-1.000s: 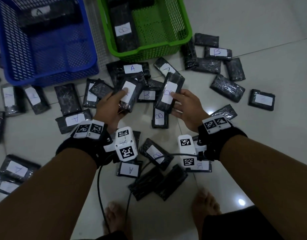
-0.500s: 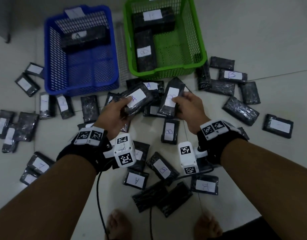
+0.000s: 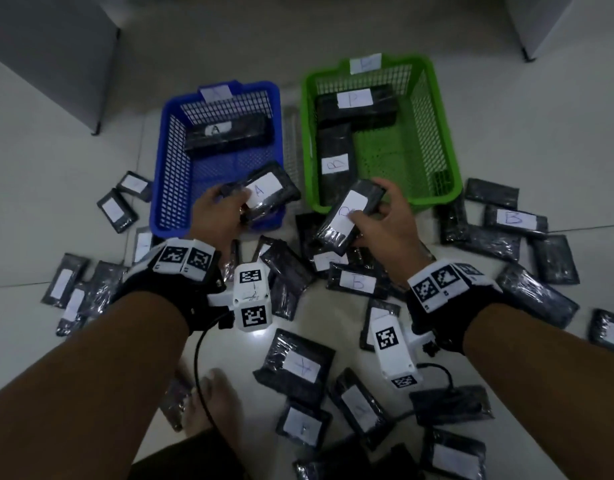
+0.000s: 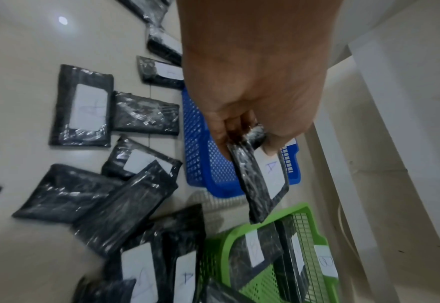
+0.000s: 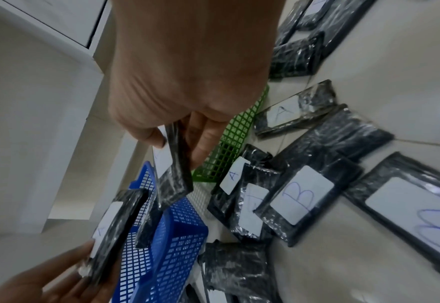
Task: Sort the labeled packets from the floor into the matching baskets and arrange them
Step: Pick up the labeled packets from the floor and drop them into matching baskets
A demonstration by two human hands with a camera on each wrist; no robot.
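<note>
My left hand (image 3: 233, 202) grips a black packet labeled A (image 3: 264, 194) over the near right corner of the blue basket (image 3: 160, 188). In the left wrist view, the fingers (image 4: 221, 133) pinch one end of this A packet (image 4: 263, 178), which hangs above the blue basket (image 4: 208, 164). My right hand (image 3: 371, 206) holds a packet labeled B (image 3: 347, 216) tilted at the near left corner of the green basket (image 3: 444, 133). The right wrist view shows that B packet (image 5: 175, 180) edge-on between thumb and fingers. The blue basket holds one A packet (image 3: 226, 133). The green one holds two B packets (image 3: 354, 105).
Several black labeled packets (image 3: 357, 282) lie scattered on the tiled floor around and in front of both baskets. A bare foot (image 3: 212, 393) and a black cable (image 3: 198, 375) are close below my arms. Furniture legs (image 3: 96, 131) stand behind the baskets.
Both hands lifted their packets and carried them forward. The A packet now hangs over the blue basket's near edge and the B packet is at the green basket's corner.
</note>
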